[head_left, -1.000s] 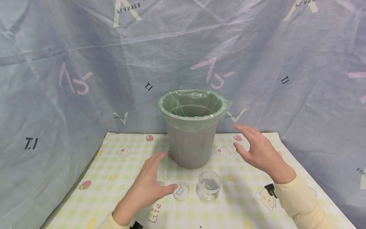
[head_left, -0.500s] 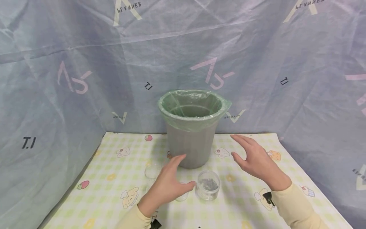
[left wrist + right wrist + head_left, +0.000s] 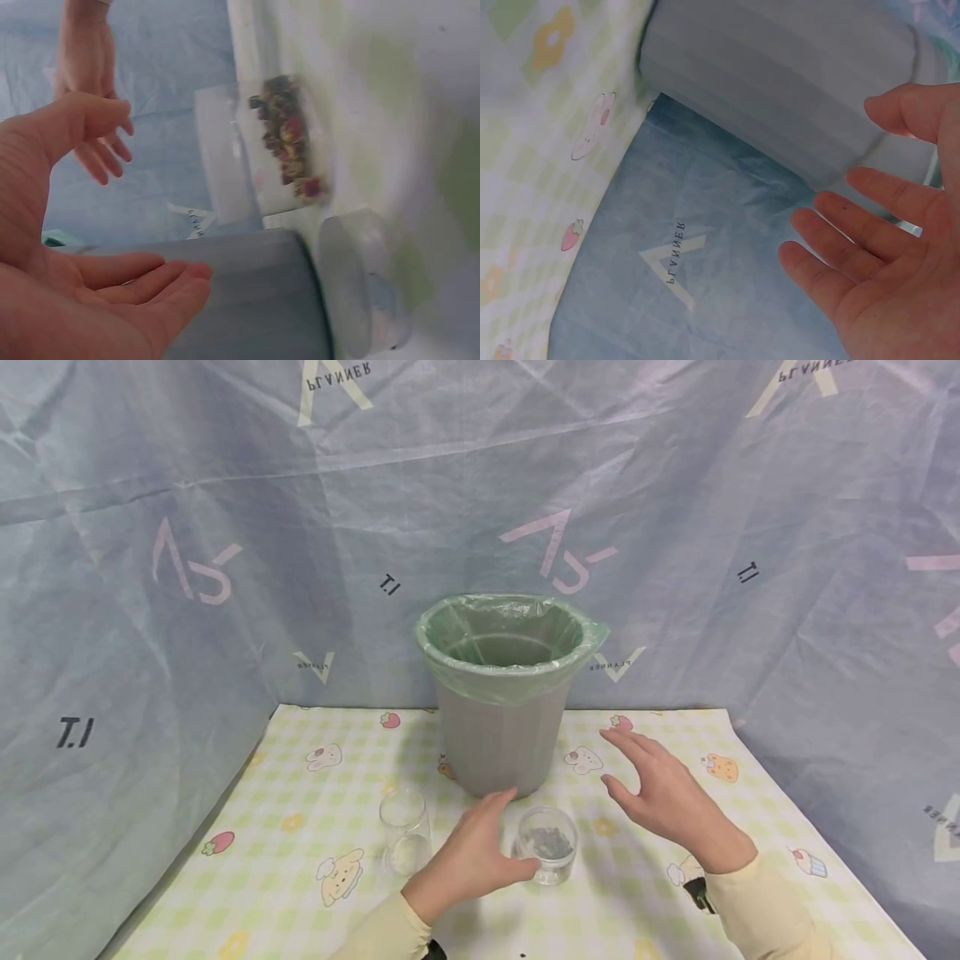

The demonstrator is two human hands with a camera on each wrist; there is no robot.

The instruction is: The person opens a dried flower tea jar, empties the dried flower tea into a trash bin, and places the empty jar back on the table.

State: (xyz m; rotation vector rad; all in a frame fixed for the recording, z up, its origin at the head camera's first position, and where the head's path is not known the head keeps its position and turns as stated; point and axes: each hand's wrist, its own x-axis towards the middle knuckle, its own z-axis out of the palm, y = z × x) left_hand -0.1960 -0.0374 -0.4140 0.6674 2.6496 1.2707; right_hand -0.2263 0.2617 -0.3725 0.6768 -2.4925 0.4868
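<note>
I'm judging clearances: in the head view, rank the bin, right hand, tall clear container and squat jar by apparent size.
1. Bin
2. Right hand
3. Tall clear container and squat jar: too alike to rank; left hand slightly covers the jar.

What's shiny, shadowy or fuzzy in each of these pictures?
Head view: fairly sharp, with small glints on the green liner of the bin and a soft shadow on the cloth to the right of the jar; left wrist view: dimmer, turned sideways, the nearest cloth badly blurred; right wrist view: also dim and tilted, bin and cloth slightly soft.
</note>
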